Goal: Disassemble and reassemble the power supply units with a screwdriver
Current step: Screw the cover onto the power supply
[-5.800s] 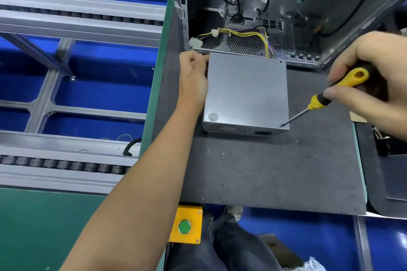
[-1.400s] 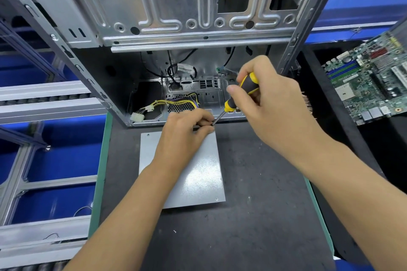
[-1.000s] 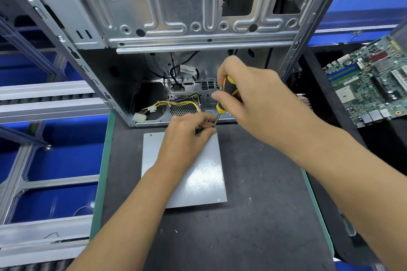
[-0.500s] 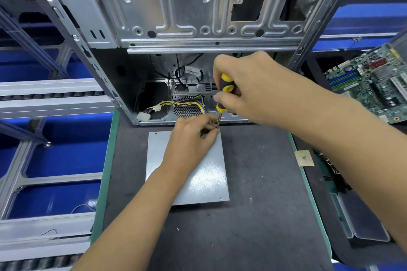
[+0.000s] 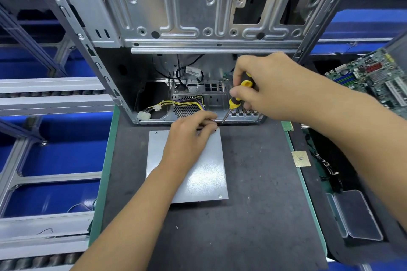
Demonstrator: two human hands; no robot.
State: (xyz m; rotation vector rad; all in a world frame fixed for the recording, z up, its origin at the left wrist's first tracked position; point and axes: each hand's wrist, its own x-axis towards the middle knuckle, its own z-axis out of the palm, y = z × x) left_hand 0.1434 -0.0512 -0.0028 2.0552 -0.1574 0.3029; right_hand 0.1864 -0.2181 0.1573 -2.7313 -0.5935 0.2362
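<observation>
Power supply (image 5: 198, 174) is lying flat on the dark mat (image 5: 253, 215) of the worktop, grey lid facing up, right in front of the open computer case (image 5: 187, 28). Its far edge sits just at the mouth of the case, and a bundle of yellow wires (image 5: 185, 103) with a white plug trails inside the case behind it.

Left hand (image 5: 189, 138) rests on the far right corner of the lid, fingers curled and pinched together at the edge (whatever tiny thing they're pinching is too small to make out, so I can't tell). Right hand (image 5: 268, 92) has a closed grip around the yellow-and-black screwdriver (image 5: 239, 94), held nearly upright and tilted a bit, with the tip down at that same far right corner, right next to the left fingertips.

One screw (image 5: 219, 196) is visible in the near right corner of the lid.

Off to the right: a green circuit board (image 5: 374, 81) propped up, a small gold square chip (image 5: 300, 158) near the mat's edge, and a grey tray (image 5: 356, 215). Roller rails (image 5: 55, 92) over blue bins (image 5: 61, 154) run along the left.
</observation>
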